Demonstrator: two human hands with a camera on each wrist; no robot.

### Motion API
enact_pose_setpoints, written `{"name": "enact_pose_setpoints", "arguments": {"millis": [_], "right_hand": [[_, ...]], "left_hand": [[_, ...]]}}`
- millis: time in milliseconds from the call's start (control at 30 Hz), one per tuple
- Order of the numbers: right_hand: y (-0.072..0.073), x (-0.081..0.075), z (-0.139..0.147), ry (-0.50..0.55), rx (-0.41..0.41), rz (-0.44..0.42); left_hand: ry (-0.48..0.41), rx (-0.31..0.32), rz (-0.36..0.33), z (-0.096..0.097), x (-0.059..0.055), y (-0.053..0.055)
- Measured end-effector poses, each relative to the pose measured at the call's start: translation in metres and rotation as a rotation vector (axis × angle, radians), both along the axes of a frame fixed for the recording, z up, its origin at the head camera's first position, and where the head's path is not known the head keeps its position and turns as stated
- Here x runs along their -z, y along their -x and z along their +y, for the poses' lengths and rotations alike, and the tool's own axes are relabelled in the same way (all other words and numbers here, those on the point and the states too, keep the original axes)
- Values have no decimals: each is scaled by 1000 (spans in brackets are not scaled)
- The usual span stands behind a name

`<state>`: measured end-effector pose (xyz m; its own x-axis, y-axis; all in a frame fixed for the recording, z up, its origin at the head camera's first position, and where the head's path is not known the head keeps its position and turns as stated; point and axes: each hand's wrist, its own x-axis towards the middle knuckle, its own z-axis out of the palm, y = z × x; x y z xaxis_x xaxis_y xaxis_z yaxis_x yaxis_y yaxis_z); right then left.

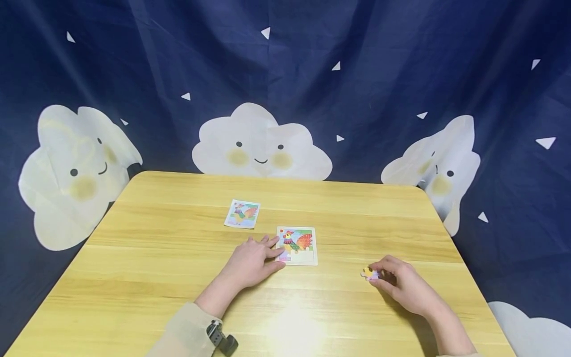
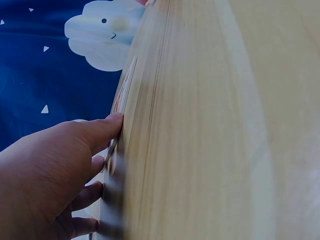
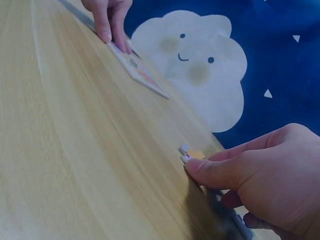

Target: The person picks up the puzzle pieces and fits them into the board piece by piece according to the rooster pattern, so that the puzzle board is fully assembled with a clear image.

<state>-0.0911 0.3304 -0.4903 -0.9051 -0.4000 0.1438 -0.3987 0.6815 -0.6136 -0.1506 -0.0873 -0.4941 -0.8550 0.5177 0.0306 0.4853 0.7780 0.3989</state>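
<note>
A square jigsaw puzzle of a rooster in a white-rimmed tray point(image 1: 305, 257) lies flat near the middle of the table. Bare white shows at the tray's lower right. Along its left edge rests my left hand point(image 1: 251, 263), fingers fairly straight and fingertips on the rim and picture. To the right of the tray, my right hand point(image 1: 403, 283) pinches a small yellow and lilac puzzle piece point(image 1: 369, 273) between thumb and fingers. In the right wrist view the puzzle piece point(image 3: 194, 153) is held close over the wood, its edge facing the camera.
A small rooster picture card point(image 1: 242, 215) lies behind and left of the tray on the wooden table point(image 1: 348, 213). Behind the table's far edge hangs a dark blue curtain point(image 1: 303, 89) with smiling clouds. A black strap with a device point(image 1: 220, 339) sits on the left wrist.
</note>
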Motion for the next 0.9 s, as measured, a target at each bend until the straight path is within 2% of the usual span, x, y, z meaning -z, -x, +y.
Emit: {"name": "enact_pose_setpoints", "arguments": {"millis": [400,633,900], "right_hand": [[7,-5,-6,-32,-48,39],[18,-14,-28,15,-102,62],[28,-19,-59,45,-172,79]], "left_hand": [[33,13,26,0,2,0],[73,20,59,0,-1,1],[38,26,37,0,0,-2]]}}
